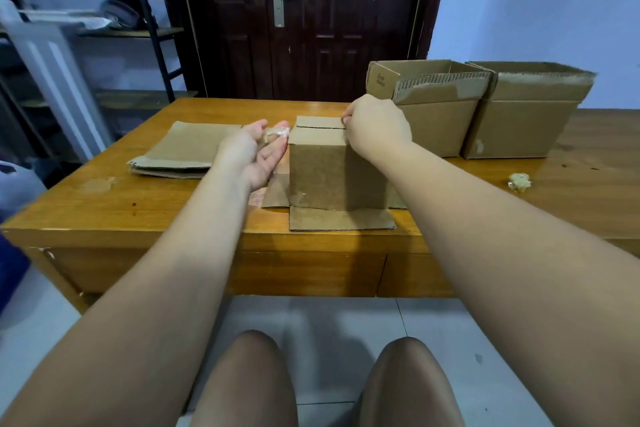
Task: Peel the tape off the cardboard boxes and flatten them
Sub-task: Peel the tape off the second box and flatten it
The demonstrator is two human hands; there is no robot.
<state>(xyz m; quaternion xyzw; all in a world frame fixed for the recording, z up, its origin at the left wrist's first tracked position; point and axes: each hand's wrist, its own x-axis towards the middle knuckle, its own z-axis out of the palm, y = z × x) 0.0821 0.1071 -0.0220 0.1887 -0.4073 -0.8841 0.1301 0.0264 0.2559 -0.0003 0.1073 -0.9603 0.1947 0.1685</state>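
Note:
A small brown cardboard box (322,170) stands upside down at the middle of the wooden table (104,204), its lower flaps spread flat on the wood. My right hand (375,126) rests on the box's top right corner, fingers pinched at the top flap's edge. My left hand (258,154) hovers palm-up just left of the box, with a crumpled wad of clear tape (277,133) stuck at its fingertips. Flattened cardboard (187,152) lies to the left. Two larger open boxes (433,107) (526,114) stand at the right rear.
A ball of peeled tape (519,181) lies on the table at the right. A dark wooden door (311,17) is behind the table and a metal shelf (152,31) stands at the left. My knees are below the table's front edge.

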